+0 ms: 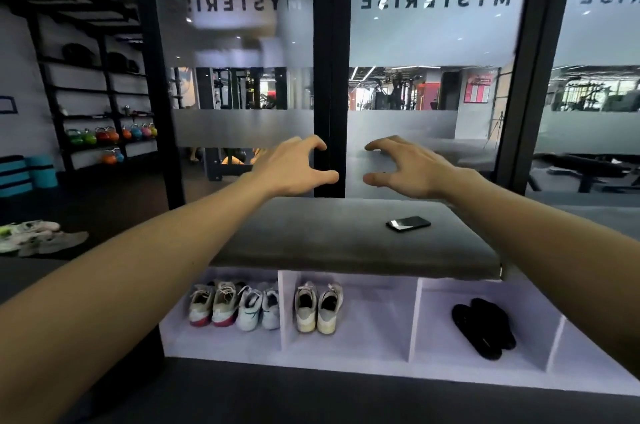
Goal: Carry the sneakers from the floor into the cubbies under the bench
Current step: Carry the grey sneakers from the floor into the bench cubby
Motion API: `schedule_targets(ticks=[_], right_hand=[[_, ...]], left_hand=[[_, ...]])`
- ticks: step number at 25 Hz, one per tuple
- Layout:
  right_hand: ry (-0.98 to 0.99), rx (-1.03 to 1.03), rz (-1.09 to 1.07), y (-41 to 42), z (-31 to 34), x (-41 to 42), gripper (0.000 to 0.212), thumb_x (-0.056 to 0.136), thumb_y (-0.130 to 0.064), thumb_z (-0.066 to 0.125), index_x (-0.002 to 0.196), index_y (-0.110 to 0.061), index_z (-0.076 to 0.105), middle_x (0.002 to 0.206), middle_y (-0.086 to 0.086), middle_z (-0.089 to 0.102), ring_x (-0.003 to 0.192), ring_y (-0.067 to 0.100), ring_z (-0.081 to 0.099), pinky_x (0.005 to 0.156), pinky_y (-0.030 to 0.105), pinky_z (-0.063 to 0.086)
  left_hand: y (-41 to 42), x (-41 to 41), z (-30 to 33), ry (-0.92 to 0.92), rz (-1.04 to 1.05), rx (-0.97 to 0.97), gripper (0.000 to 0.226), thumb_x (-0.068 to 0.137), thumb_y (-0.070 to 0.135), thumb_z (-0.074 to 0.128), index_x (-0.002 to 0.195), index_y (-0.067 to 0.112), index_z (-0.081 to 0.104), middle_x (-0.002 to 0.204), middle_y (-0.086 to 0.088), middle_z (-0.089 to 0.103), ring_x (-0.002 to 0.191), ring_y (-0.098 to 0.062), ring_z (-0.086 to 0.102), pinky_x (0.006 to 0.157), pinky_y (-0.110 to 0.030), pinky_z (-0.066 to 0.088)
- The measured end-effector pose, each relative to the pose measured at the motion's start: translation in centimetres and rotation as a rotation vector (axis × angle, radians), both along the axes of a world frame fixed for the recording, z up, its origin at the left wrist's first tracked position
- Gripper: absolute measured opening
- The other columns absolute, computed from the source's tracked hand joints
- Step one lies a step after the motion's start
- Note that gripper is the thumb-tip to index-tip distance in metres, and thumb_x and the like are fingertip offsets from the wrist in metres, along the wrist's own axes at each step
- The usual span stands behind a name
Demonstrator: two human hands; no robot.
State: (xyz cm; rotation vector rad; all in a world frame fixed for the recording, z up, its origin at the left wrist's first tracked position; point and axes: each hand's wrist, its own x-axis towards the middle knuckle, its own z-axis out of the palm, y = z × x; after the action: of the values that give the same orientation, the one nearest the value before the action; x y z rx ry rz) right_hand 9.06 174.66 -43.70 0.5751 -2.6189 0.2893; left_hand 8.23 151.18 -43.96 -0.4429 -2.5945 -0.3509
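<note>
A grey-cushioned bench (329,236) with white cubbies (414,316) beneath stands before me. The left cubby holds a red-soled white pair (213,304) and a white pair (261,307). A cream pair (318,307) stands in the middle cubby, and black slippers (483,328) lie in the right one. More pale sneakers (34,236) lie on the dark floor at the far left. My left hand (294,169) and my right hand (408,169) hover above the bench's far edge, fingers loosely curved, holding nothing.
A black phone (408,223) lies on the bench cushion at the right. Frosted glass panels with black frames (330,77) rise behind the bench. A black rack of coloured kettlebells (110,136) and teal blocks (24,174) stand at the left.
</note>
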Motion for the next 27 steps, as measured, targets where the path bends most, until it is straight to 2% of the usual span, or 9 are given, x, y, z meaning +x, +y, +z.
schedule_targets(ticks=[4,7,11,15,18,22,27], right_hand=[[-0.015,-0.017,0.019,-0.6,10.8,-0.3,0.063,0.085,-0.058,0.054,0.139,-0.031,0.037,0.149,-0.001,0.035,0.127,0.025,0.044,0.099,0.047,0.041],[0.002,-0.018,0.024,-0.1,20.4,0.4,0.063,0.083,-0.060,0.054,0.137,-0.032,0.039,0.148,-0.001,0.037,0.129,0.024,0.042,0.101,0.049,0.040],[-0.014,-0.028,0.017,0.6,35.2,2.4,0.062,0.083,-0.060,0.054,0.137,-0.033,0.039,0.144,0.000,0.041,0.122,0.024,0.048,0.098,0.049,0.043],[0.017,-0.075,0.042,0.7,46.4,3.9,0.060,0.085,-0.055,0.055,0.137,-0.033,0.038,0.144,-0.001,0.040,0.122,0.024,0.047,0.098,0.047,0.042],[0.025,-0.047,0.048,0.2,50.4,4.5,0.060,0.085,-0.055,0.055,0.138,-0.035,0.037,0.145,-0.002,0.039,0.125,0.024,0.045,0.099,0.048,0.040],[0.030,-0.030,0.130,-1.6,51.3,3.8,0.061,0.086,-0.054,0.056,0.140,-0.032,0.037,0.147,-0.002,0.037,0.128,0.025,0.043,0.102,0.048,0.039],[0.043,-0.027,0.319,-9.7,52.7,2.8,0.064,0.084,-0.054,0.059,0.140,-0.033,0.036,0.147,0.001,0.037,0.128,0.026,0.044,0.102,0.047,0.039]], left_hand=[[0.8,0.1,9.9,-0.006,0.003,0.037,0.068,0.073,0.070,0.057,0.131,0.039,0.043,0.136,0.003,0.048,0.118,-0.024,0.051,0.092,-0.044,0.045],[1.4,0.9,20.2,0.006,-0.012,0.034,0.069,0.074,0.067,0.059,0.134,0.036,0.042,0.140,0.000,0.046,0.121,-0.024,0.049,0.096,-0.045,0.044],[1.5,2.9,35.3,0.015,-0.039,0.031,0.070,0.074,0.068,0.057,0.134,0.036,0.041,0.134,-0.002,0.051,0.114,-0.025,0.053,0.095,-0.052,0.045],[1.8,5.1,46.1,0.026,-0.026,0.048,0.068,0.077,0.065,0.058,0.136,0.036,0.041,0.140,0.000,0.046,0.119,-0.024,0.050,0.097,-0.050,0.043],[0.6,6.2,50.1,0.051,0.007,0.046,0.068,0.076,0.066,0.059,0.135,0.036,0.041,0.141,0.001,0.044,0.115,-0.022,0.054,0.098,-0.047,0.043],[-2.4,7.2,52.3,0.084,0.060,0.039,0.072,0.073,0.069,0.059,0.135,0.037,0.041,0.144,0.002,0.043,0.126,-0.022,0.046,0.101,-0.050,0.041],[-10.3,10.9,53.6,0.094,0.224,0.018,0.074,0.068,0.070,0.058,0.133,0.037,0.043,0.141,0.001,0.045,0.125,-0.022,0.047,0.100,-0.048,0.041]])
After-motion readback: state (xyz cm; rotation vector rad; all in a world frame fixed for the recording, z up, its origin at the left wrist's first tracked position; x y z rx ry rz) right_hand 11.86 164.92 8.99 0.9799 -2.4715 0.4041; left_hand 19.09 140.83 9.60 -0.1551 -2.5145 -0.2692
